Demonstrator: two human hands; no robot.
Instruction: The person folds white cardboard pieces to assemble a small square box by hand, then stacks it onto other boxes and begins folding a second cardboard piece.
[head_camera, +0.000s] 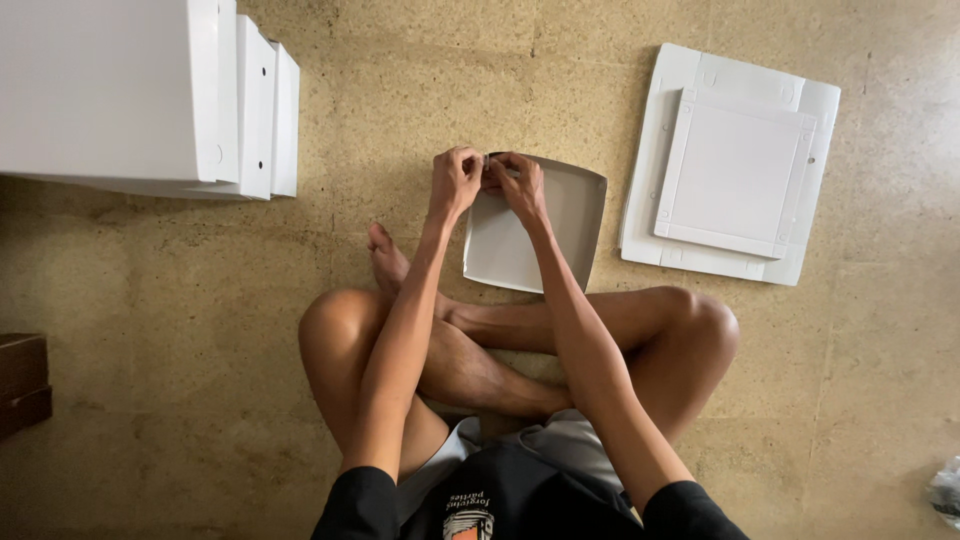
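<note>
Both hands, left hand (455, 180) and right hand (518, 185), pinch the far edge of a white square panel (520, 245) tilted up off the floor (420, 90) before crossed legs. Held only at that edge, it could slip or flex and drop flat.

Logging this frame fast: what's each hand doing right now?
Left hand: closed, pinching the far edge of the white panel.
Right hand: closed on the same edge.

Open speckled tan floor (400, 100) between obstacles

Stacked white flat panels (150, 95) far left; white square moulded trays, stacked (730, 165), right, just beside grey square cardboard lid (570, 225); bare crossed legs (470, 370) below; dark brown box (22, 385) at left edge.
</note>
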